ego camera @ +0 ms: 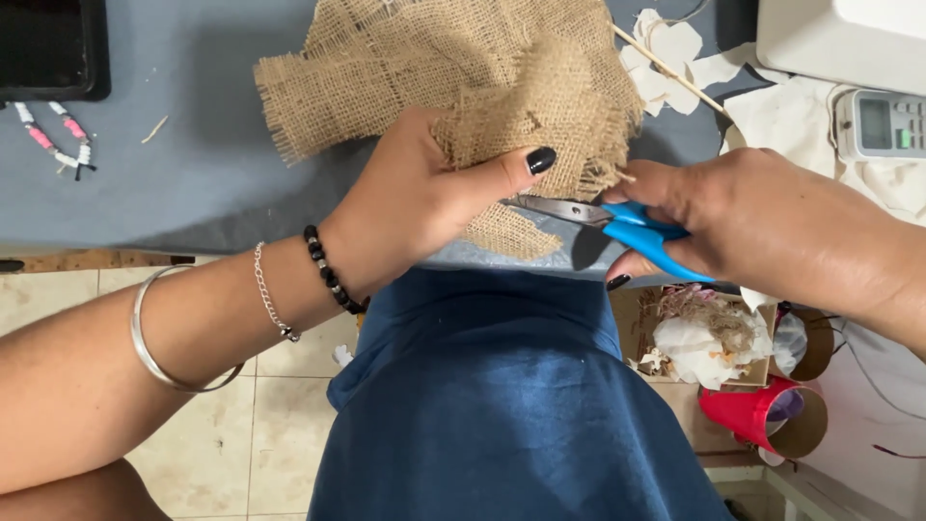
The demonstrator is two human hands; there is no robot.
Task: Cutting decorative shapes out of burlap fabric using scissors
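A piece of brown burlap [424,68] lies bunched on the grey table top [183,164]. My left hand [415,198] pinches a fold of it near the table's front edge, thumb on top. My right hand [762,217] holds blue-handled scissors [617,224], fingers through the loops. The metal blades point left and reach under the frayed fold, just below my left thumb. Bracelets and a bangle sit on my left wrist and forearm.
A beaded bracelet [58,140] lies at the far left beside a black tray [48,48]. A thin wooden stick [666,68], paper scraps, cream cloth and a remote control [883,123] lie at the right. A box of scraps [709,338] and a red roll stand on the floor.
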